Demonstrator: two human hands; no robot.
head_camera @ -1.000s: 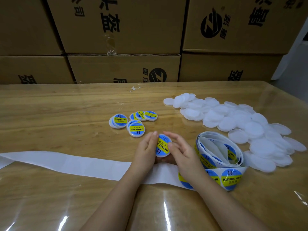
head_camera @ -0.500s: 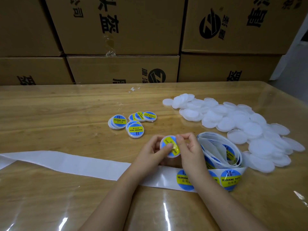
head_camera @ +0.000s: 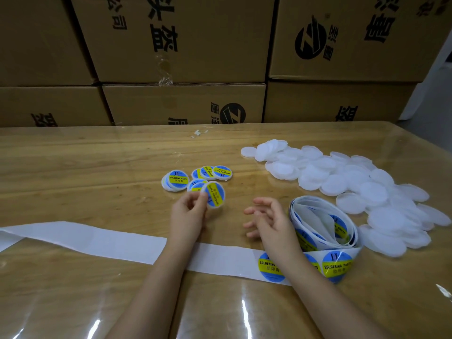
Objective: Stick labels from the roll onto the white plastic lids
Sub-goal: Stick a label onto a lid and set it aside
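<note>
1. The left hand (head_camera: 188,214) pinches a labelled lid (head_camera: 215,194) by its near-left edge between thumb and fingertips. It holds the lid tilted, with the blue and yellow sticker facing up.
2. The right hand (head_camera: 269,218) holds nothing. Its fingers are loosely spread and slightly bent, and it sits a short way right of the held lid without touching it.
3. The label roll (head_camera: 322,223) lies just beside the right hand, against its outer edge, as a loose coil of several turns.
4. A white backing strip (head_camera: 85,237) runs from the roll leftward under both forearms to the left edge of view. Two unpeeled labels (head_camera: 336,265) reading "SOLDERING PASTE" show on it near the right wrist.
5. The finished lids (head_camera: 195,177), a small overlapping cluster with stickers on, lie just beyond the left hand. The held lid is next to the nearest of them; whether it touches cannot be told.
6. The plain white lids (head_camera: 342,177) form a wide heap beyond and to the right of the roll, well apart from the left hand.
7. The surface (head_camera: 73,167) is pale wood grain under a glossy clear cover that catches light near the front edge.
8. Stacked cardboard boxes (head_camera: 183,45) with black printing wall off the far side.
</note>
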